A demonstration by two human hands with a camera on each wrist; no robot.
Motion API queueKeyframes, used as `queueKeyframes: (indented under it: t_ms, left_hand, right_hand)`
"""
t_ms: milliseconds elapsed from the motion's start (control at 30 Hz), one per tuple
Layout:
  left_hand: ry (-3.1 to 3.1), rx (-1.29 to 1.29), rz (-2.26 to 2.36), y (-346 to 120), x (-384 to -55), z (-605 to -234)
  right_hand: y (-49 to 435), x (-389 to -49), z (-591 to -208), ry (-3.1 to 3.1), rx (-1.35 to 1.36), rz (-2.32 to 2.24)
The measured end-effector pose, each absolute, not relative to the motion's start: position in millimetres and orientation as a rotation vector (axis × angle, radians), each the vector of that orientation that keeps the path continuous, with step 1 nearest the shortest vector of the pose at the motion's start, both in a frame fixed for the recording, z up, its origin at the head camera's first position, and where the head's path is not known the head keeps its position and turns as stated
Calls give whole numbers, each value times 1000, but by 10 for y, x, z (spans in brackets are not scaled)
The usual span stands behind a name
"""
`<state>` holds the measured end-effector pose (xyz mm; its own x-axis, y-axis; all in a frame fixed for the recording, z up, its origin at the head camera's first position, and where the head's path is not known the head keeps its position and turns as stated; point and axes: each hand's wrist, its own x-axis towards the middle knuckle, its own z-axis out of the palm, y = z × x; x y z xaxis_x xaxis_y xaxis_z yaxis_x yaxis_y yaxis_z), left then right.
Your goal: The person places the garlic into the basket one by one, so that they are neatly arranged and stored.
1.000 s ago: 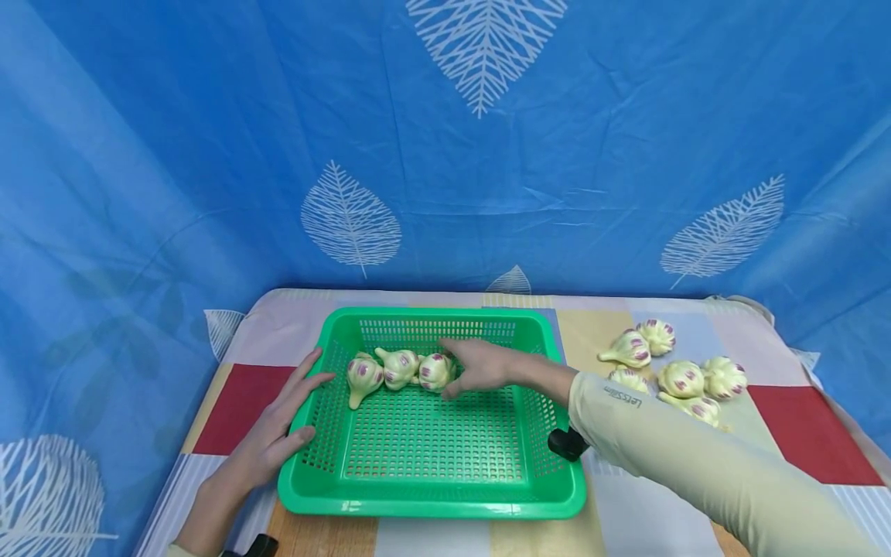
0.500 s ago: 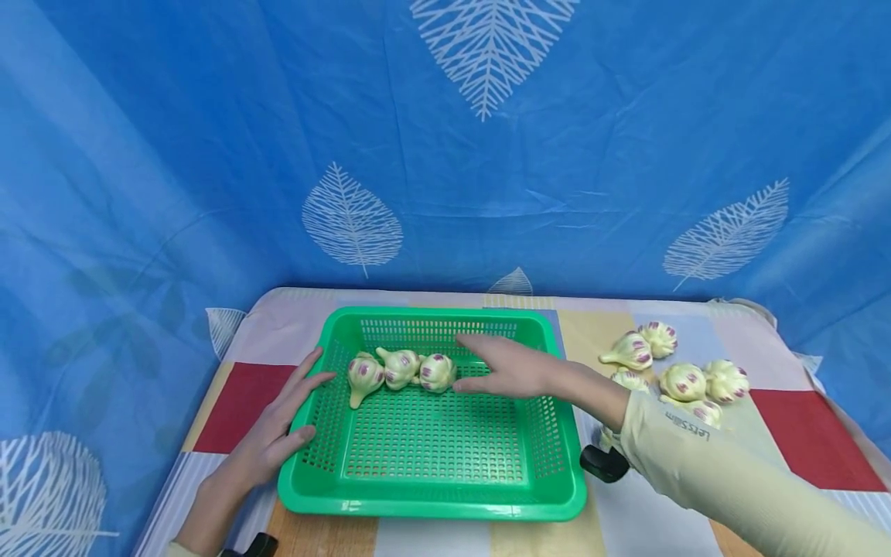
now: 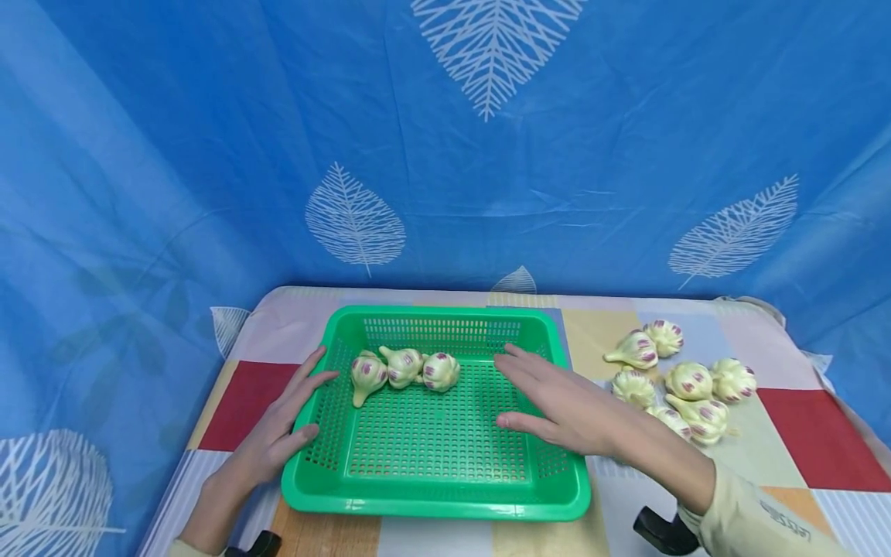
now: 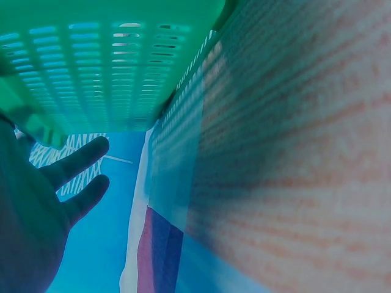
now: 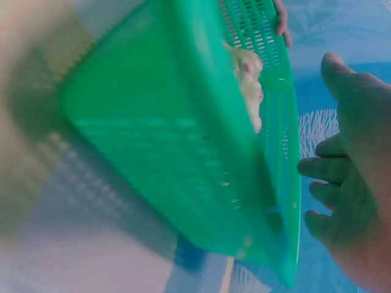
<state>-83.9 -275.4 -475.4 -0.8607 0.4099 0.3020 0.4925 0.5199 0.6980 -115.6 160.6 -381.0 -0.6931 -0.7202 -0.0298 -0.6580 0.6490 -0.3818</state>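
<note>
A green perforated plastic basket (image 3: 438, 507) stands on the table. Inside it, toward the back left, three purple-streaked garlic bulbs (image 3: 404, 367) lie in a row. My left hand (image 3: 274, 433) rests with spread fingers at the basket's left rim; in the left wrist view its fingers (image 4: 85, 198) show beside the basket wall. Over the right side of the basket is my right hand (image 3: 557, 398), fingers extended and nothing held. The right wrist view shows that hand (image 5: 354, 165) beyond the basket rim, with the bulbs (image 5: 247, 82) partly visible inside.
To the right of the basket, several more garlic bulbs (image 3: 689, 381) lie in a loose cluster on the patchwork tablecloth (image 3: 821, 437). A blue curtain (image 3: 445, 155) with white leaf prints hangs behind the table.
My right hand has drawn back to the right, away from the rightmost bulb in the basket, and its fingers have straightened. The left hand has stayed at the left rim.
</note>
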Motion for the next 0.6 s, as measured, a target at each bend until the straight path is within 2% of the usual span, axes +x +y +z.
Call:
queueKeyframes:
  t_ms: [300,600]
  left_hand:
    - [-2641,-788,-1289,-2723,-848,-4741]
    - [-2638,-778,-1270,-2741,-845,-4766]
  right_hand:
    - [1969,-820,-3926,2814,-1174,-537]
    - [2325,-556,-3993,2981,-930,-494]
